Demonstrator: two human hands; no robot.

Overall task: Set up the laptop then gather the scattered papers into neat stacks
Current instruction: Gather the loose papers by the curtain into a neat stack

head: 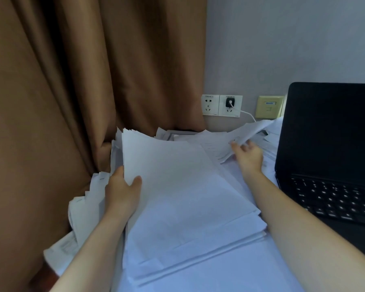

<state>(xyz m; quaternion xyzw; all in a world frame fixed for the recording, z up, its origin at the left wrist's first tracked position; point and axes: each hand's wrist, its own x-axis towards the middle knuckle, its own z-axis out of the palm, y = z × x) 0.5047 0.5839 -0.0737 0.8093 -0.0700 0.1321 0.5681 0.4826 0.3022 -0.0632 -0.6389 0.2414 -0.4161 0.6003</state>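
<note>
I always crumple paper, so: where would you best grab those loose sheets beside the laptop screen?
Probably take the loose sheets by their near edge, reaching from the front as the right hand does: that edge stands off the pile, leaving room for fingers underneath, and the laptop walls off the right side.

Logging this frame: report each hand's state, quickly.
Left hand: grips the left edge of the paper stack, thumb on top.
Right hand: pinches loose sheets beside the laptop.
</note>
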